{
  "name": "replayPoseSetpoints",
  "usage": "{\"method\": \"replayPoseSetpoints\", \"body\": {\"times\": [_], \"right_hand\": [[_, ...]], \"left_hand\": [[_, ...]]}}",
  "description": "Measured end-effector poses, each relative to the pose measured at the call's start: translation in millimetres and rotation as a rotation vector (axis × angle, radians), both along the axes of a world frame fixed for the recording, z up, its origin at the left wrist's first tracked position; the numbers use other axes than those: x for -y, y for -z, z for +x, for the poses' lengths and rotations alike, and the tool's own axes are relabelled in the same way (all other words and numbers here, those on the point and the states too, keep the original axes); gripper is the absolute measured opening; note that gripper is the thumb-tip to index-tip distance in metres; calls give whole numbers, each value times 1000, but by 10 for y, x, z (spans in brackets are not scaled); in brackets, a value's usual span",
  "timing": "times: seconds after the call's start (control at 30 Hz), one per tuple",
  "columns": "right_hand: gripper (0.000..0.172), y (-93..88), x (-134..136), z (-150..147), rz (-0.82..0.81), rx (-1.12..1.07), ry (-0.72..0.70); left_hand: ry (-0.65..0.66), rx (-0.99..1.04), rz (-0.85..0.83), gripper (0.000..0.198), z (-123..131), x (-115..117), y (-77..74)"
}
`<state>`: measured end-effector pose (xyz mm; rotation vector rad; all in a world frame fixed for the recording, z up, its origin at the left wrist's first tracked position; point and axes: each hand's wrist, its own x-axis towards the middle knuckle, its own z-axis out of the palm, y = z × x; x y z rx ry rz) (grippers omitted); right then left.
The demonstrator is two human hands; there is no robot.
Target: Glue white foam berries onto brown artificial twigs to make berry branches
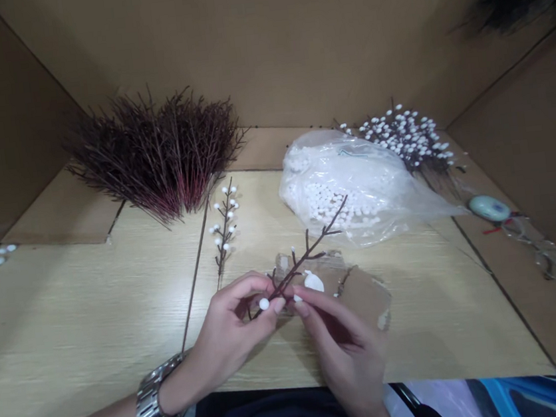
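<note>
Both hands — left hand (231, 327), right hand (341, 342) — pinch a twig (308, 253).

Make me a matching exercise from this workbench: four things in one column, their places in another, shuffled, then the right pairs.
Things:
1. bare twig bundle
2. bag of white beads
3. finished beaded sprig
4. dark twig

Places:
A. held in both hands
B. lying alone at table centre
C. far left, against the cardboard wall
D. right of centre, beside the beaded branches

Pairs: 1-C, 2-D, 3-B, 4-A
</note>
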<state>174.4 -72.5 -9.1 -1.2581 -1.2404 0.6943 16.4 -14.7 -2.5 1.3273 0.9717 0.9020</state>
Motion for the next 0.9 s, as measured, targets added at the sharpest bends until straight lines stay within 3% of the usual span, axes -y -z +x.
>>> {"method": "replayPoseSetpoints", "body": {"times": [0.9], "right_hand": [[45, 47, -23, -48, -6, -51, 26]], "left_hand": [[-25, 4, -3, 1, 6, -6, -30]]}}
